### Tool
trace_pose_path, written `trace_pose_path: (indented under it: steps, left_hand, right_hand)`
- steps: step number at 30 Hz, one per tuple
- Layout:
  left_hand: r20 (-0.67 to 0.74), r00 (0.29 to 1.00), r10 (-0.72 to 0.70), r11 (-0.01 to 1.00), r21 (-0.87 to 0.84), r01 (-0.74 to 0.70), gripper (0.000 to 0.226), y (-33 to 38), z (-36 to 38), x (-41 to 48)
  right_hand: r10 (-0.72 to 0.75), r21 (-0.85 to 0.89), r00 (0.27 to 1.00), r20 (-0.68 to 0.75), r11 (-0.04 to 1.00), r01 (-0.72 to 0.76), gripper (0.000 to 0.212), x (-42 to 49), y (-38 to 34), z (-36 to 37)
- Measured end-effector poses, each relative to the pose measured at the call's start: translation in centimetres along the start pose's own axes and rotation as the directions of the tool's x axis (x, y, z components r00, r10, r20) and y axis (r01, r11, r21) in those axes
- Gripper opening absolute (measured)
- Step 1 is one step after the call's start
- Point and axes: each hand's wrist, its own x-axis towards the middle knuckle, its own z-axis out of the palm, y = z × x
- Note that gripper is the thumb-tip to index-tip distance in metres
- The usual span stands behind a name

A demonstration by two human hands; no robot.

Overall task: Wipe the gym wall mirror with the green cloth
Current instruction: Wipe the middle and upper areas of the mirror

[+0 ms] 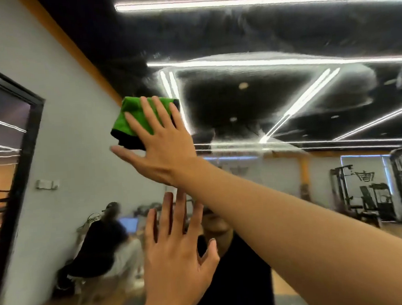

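she's up close to the mirror (pixel 275 104), right arm stretched high and across. the right hand (pixel 164 147) lies flat on the cloth (pixel 131 119), which is folded into a green pad with a dark underside and pressed to the glass near the upper left, about where the grey wall's orange band meets the reflected black ceiling. her fingers (pixel 150 115) there are straight and spread wide over the pad, thumb flung out to the side below it; it's a push, not a pinch. lower down, the left hand (pixel 176 256) is against the glass too, fingers straight and fanned, holding nothing, and i'd guess it's only bracing her. as for progress, i'd put it somewhere in the middle. the glass to the right of the cloth shows whitish haze and swirled smears (pixel 347 82) across the ceiling reflection, thickest round the bright light strips (pixel 256 2), so that whole upper stretch looks unfinished, or wiped but not buffed dry; i can't tell which. the lower part, where the gym machines (pixel 365 200) and a seated person (pixel 99 242) show in reflection, looks clearer, though the picture is blurred there. what's left, by my reckoning, is the hazy band along the top and right, then a last pass over her own handprints.
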Motion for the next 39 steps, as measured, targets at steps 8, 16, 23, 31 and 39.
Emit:
trace_pose_path:
  steps: [8,16,23,31,39]
  left_hand:
    - [-0.034,0.999,-0.006,1.000,-0.008,0.006,0.085,0.3,-0.3,-0.1]
    - [0.012,0.999,-0.034,0.999,-0.026,0.034,0.086,1.4,-0.4,0.0]
    - [-0.015,0.999,-0.048,0.994,-0.095,0.047,0.088,1.2,-0.5,-0.1]
    - [-0.058,0.998,-0.033,0.996,-0.079,0.028,0.081,0.5,-0.6,0.0]
    - [-0.016,1.000,-0.025,0.994,-0.103,0.023,0.082,0.4,-0.8,-0.1]
  right_hand:
    - [0.068,-0.067,0.996,-0.064,0.995,-0.072,0.075,-7.7,11.7,-2.7]
    - [0.464,-0.163,0.883,-0.066,0.869,-0.468,0.108,-18.5,25.0,-7.3]
    - [0.295,-0.135,0.947,-0.131,0.940,-0.312,0.079,-7.2,11.8,-3.0]
    - [-0.187,-0.136,0.982,0.037,0.972,0.190,0.075,-3.9,5.9,-1.5]
    - [0.193,-0.228,0.981,0.005,0.956,-0.187,0.078,-14.6,21.0,-5.9]
